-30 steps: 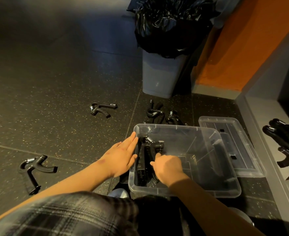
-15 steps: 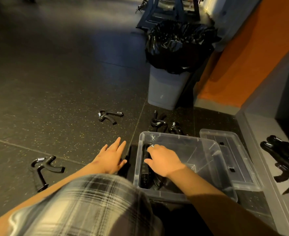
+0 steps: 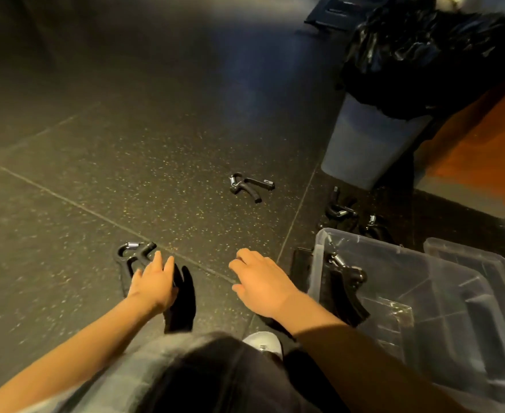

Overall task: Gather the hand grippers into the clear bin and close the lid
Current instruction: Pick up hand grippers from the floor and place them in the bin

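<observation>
My left hand (image 3: 155,284) hovers over a black hand gripper (image 3: 132,257) lying on the dark floor, fingers extended and covering its lower handles; I cannot tell whether it touches. My right hand (image 3: 261,281) is outside the clear bin (image 3: 319,263), just left of its wall, fingers relaxed and holding nothing. One hand gripper (image 3: 345,284) lies inside the bin against its left wall. Another hand gripper (image 3: 249,186) lies on the floor farther ahead. Two more hand grippers (image 3: 342,211) sit behind the bin. The clear lid (image 3: 465,257) lies to the bin's right.
A grey trash can (image 3: 367,150) with a black bag stands behind the bin, beside an orange wall (image 3: 480,150). My knee and a white shoe (image 3: 263,342) are at the bottom.
My right hand has come out of the bin, leaving a hand gripper inside. My left hand has moved left over the nearest floor gripper. The view has swung left.
</observation>
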